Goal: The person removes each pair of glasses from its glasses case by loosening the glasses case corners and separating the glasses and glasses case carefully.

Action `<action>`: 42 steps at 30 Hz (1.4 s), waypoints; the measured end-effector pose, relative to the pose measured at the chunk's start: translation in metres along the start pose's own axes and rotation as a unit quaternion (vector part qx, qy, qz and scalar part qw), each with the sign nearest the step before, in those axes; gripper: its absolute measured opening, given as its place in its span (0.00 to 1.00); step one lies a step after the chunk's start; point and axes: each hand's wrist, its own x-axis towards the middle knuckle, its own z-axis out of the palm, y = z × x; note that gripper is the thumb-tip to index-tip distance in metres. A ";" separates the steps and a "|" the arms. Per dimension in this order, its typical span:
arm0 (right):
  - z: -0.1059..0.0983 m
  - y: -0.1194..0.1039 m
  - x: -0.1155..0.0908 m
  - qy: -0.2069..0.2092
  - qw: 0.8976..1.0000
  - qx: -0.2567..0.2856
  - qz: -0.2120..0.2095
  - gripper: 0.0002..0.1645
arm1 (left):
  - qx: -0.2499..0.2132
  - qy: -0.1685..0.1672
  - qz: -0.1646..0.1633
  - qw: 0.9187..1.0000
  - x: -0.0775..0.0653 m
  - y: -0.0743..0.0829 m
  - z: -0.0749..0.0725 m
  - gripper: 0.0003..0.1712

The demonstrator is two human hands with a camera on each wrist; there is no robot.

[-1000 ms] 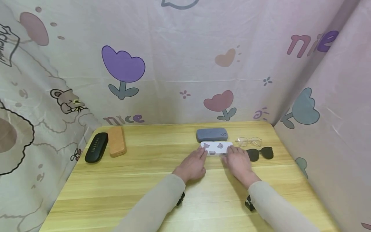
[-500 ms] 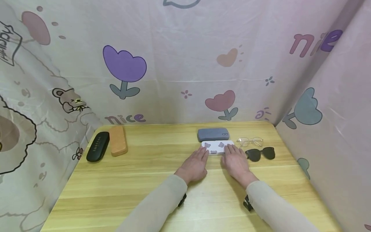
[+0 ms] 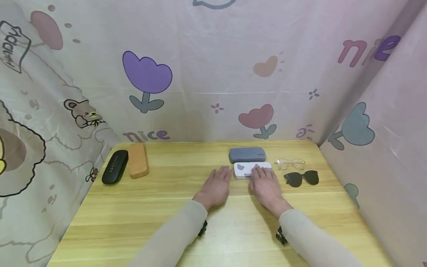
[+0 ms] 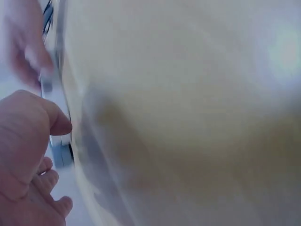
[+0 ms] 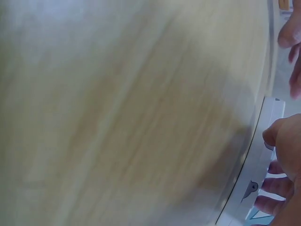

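A white glasses case (image 3: 242, 171) with small bear prints lies lid down on the table, directly in front of a blue-grey glasses case (image 3: 247, 155). My right hand (image 3: 267, 187) rests its extended fingers on the white case's right part, covering that end. The right wrist view shows the thumb close to the long side of the white case (image 5: 249, 181). Just left of the case, my left hand (image 3: 215, 188) is apart from it, fingers extended and holding nothing. Thin-framed eyeglasses (image 3: 290, 164) and black sunglasses (image 3: 301, 178) lie to the right.
At the table's far left, a black glasses case (image 3: 115, 167) lies beside an orange-tan glasses case (image 3: 138, 160). A printed curtain (image 3: 193, 66) hangs behind the wooden table (image 3: 160, 215) and along both sides.
My left hand has come off the white case and moved left. My right hand has shifted slightly left over the case. The head view has turned a little to the left.
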 end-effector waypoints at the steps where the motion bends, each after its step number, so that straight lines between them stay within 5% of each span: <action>1: 0.001 0.000 0.000 0.001 1.000 0.002 0.001 0.35 | -0.012 0.011 -0.008 1.000 -0.002 -0.008 0.000 0.41; 11: 0.005 -0.001 -0.007 -0.001 1.000 0.000 0.007 0.36 | -0.043 0.082 -0.127 0.988 -0.047 -0.108 -0.030 0.41; 16: 0.006 -0.002 -0.008 -0.007 1.000 0.000 0.007 0.37 | -0.055 0.101 -0.193 0.974 -0.075 -0.164 -0.045 0.42; 20: 0.006 -0.003 -0.009 -0.013 1.000 0.004 0.009 0.37 | -0.052 0.104 -0.240 0.964 -0.089 -0.194 -0.051 0.43; 31: 0.006 -0.004 -0.004 -0.013 1.000 0.001 0.002 0.37 | -0.100 0.033 -0.299 0.949 -0.103 -0.209 -0.046 0.50; 42: 0.002 -0.003 0.002 -0.009 1.000 -0.005 0.000 0.37 | -0.119 0.045 -0.280 0.951 -0.103 -0.206 -0.041 0.47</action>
